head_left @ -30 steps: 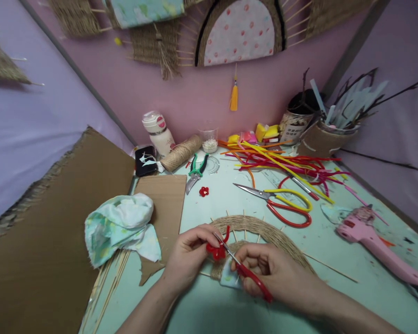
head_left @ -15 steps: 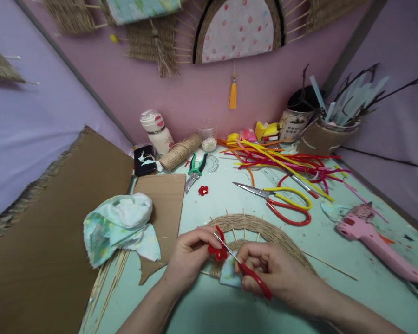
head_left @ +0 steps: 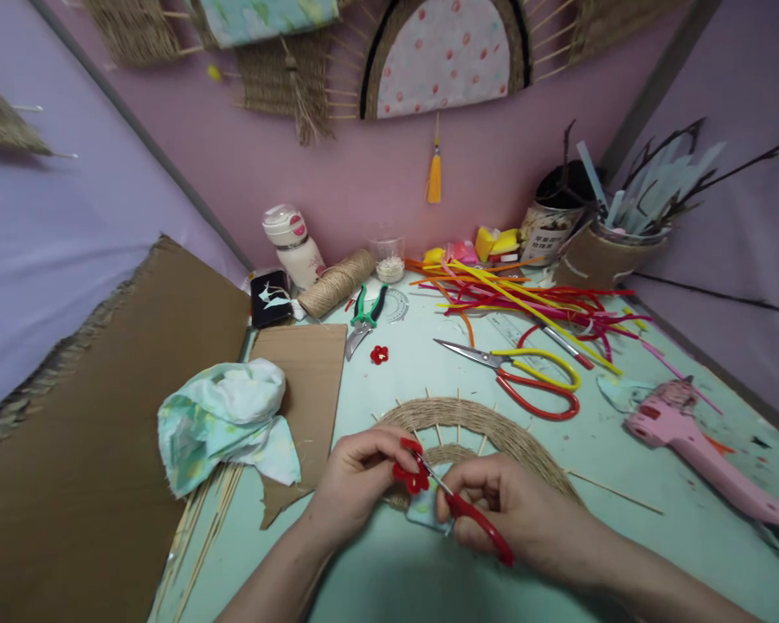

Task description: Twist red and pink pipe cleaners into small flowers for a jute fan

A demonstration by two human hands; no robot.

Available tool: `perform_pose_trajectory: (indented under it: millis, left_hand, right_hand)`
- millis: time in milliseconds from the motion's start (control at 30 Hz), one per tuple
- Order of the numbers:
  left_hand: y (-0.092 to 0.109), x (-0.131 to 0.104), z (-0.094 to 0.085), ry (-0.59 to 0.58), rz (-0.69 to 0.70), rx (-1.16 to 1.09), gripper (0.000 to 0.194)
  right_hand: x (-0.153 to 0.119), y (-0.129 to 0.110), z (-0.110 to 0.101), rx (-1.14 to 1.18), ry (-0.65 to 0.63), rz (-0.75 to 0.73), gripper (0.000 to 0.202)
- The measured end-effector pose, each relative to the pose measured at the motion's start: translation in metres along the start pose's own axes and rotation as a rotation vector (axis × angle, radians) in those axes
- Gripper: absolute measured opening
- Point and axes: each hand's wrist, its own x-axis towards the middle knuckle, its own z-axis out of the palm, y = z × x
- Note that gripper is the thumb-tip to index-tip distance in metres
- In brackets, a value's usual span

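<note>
My left hand [head_left: 357,476] pinches a red pipe-cleaner flower [head_left: 413,478] between thumb and fingertips. In my right hand [head_left: 503,502] are small red-handled scissors [head_left: 477,519], their blades reaching to the flower's upper part near my left fingertips. Below both hands lies a woven twine half-ring [head_left: 473,418] with thin sticks radiating through it and a pale blue-green cloth centre [head_left: 427,502], partly hidden by my hands. A second red flower [head_left: 380,355] rests farther back on the table. Large scissors [head_left: 525,372] with yellow and red handles lie beyond my right hand.
A pink glue gun [head_left: 701,450] lies at the right. Colourful pipe cleaners [head_left: 525,298] are heaped at the back, near green-handled pruners [head_left: 367,316] and a twine roll [head_left: 337,284]. Crumpled cloth [head_left: 224,424], cardboard [head_left: 312,372] and thin sticks [head_left: 211,519] occupy the left.
The red flower and scissors have shifted slightly right and down. The upright red end above the flower now looks shorter, and the blades appear closer around it.
</note>
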Motion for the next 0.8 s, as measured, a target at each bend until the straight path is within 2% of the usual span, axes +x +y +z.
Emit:
perform_pose_trajectory:
  millis: [167, 467, 633, 800]
  left_hand:
    - [-0.0019, -0.0003, -0.0008, -0.026, 0.014, -0.036, 0.013]
    - [0.0042, 0.0005, 0.0011, -0.06, 0.003, -0.001, 0.013]
    - [0.0046, -0.001, 0.0034, -0.051, -0.028, 0.006, 0.01]
    - [0.0031, 0.0003, 0.0028, -0.058, -0.013, 0.005, 0.011]
  right_hand:
    - [0.0004, 0.0011, -0.0007, -0.022, 0.022, -0.038, 0.008]
    - [-0.0017, -0.0032, 0.0036, 0.016, -0.017, 0.008, 0.011]
    - [-0.0008, -0.0003, 0.0023, -0.046, 0.04, -0.02, 0.011]
    - [-0.0016, -0.0041, 0.0056, 0.018, 0.041, -0.003, 0.009]
